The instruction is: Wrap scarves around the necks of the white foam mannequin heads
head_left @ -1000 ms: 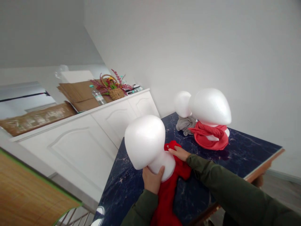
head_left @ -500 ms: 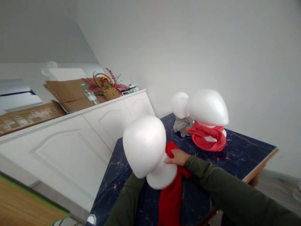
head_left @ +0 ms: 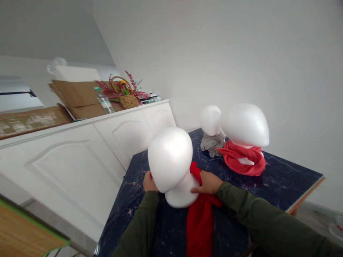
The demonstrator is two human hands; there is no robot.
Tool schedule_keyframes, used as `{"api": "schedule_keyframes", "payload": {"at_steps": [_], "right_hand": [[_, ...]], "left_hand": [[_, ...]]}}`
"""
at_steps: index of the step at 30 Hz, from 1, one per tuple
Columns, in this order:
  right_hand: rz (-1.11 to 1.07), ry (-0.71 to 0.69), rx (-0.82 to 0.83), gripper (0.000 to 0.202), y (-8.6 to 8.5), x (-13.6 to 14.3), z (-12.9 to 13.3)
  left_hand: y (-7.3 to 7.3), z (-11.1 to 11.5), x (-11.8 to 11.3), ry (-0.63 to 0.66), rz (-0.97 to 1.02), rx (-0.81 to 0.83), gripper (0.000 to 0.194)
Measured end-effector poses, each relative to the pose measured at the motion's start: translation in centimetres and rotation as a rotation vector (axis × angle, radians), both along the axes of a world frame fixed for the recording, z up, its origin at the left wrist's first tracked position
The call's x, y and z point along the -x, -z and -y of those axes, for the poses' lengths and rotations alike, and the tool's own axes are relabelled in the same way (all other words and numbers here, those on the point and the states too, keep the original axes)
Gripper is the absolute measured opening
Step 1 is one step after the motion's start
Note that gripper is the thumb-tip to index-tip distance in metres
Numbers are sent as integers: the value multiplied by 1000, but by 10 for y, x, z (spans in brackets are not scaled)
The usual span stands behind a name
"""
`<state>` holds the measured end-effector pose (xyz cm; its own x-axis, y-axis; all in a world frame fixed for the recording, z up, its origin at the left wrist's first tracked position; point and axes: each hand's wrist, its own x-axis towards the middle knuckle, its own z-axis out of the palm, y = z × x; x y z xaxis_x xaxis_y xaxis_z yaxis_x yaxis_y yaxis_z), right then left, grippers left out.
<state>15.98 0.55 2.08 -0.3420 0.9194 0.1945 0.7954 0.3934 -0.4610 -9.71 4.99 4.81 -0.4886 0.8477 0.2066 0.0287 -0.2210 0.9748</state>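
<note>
A white foam mannequin head point(head_left: 170, 160) stands near me on the dark blue marbled table point(head_left: 281, 178). A bright red scarf point(head_left: 199, 221) runs from behind its neck down toward me. My right hand point(head_left: 207, 182) presses the scarf against the right side of the foam neck. My left hand point(head_left: 149, 182) reaches round the left side of the neck, fingers partly hidden behind the head, and a sliver of red shows there. Whether it grips the scarf I cannot tell.
Two more foam heads stand at the table's far side: one point(head_left: 246, 125) wearing a coral scarf point(head_left: 243, 160), a smaller one point(head_left: 210, 119) with a grey cloth point(head_left: 211, 144). A white cabinet point(head_left: 80, 157) on the left carries cardboard, a water bottle point(head_left: 104, 101) and a flower basket point(head_left: 125, 94).
My left hand left the front of the foam neck and went round behind its left side. My right hand slid down along the scarf at the neck. The head was shifted slightly.
</note>
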Motion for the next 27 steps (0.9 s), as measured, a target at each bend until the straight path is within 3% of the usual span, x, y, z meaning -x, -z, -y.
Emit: {"api": "schedule_keyframes", "payload": {"at_steps": [4, 7, 10, 12, 15, 17, 19, 23, 27], "right_hand": [[15, 73, -2, 60, 3, 2, -3], [15, 71, -13, 58, 2, 3, -1], [14, 73, -16, 56, 4, 4, -1], [9, 72, -21, 55, 6, 5, -1], [-3, 72, -36, 53, 8, 6, 0], [-14, 65, -51, 47, 6, 8, 2], [-32, 54, -62, 37, 2, 11, 6], [-192, 33, -93, 28, -3, 23, 26], [-492, -12, -83, 54, 6, 47, 67]], "left_hand": [[-14, 13, 4, 51, 250, 26, 33], [-25, 36, 9, 285, 475, 88, 31], [-21, 70, 7, 470, 819, 202, 30], [-9, 94, -5, 467, 914, 322, 29], [14, 120, -37, 506, 794, 518, 16], [27, 127, -58, 549, 635, 527, 8], [36, 125, -73, 579, 519, 490, 18], [43, 113, -80, 593, 424, 384, 32], [43, 111, -78, 709, 410, 294, 39]]}}
